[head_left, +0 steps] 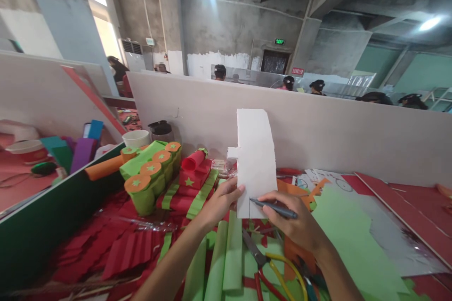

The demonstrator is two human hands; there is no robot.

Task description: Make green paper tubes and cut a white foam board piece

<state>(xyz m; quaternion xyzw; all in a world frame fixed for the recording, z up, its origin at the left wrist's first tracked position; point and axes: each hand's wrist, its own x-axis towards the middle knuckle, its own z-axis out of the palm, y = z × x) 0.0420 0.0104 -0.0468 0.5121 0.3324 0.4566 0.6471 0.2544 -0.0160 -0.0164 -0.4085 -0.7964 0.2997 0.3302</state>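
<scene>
Cluttered craft table [406, 207] — our left hand [219, 202] pinches a white notched paper cut-out [256, 160] upright; our right hand [300, 225], just beside it, grips a dark pen [273, 207], marking its lower edge — next needs a steady stroke.

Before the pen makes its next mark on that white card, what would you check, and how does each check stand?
1. White card held up by the left hand at its lower left edge: ok.
2. Pen in the grip of the right hand: ok.
3. Pen tip touching the card near its bottom edge: ok.
4. Firm backing behind the card: not ok, it stands in the air.
5. Scissors lying below, apart from both hands: ok.
6. Lines already drawn on the card: cannot tell.
</scene>
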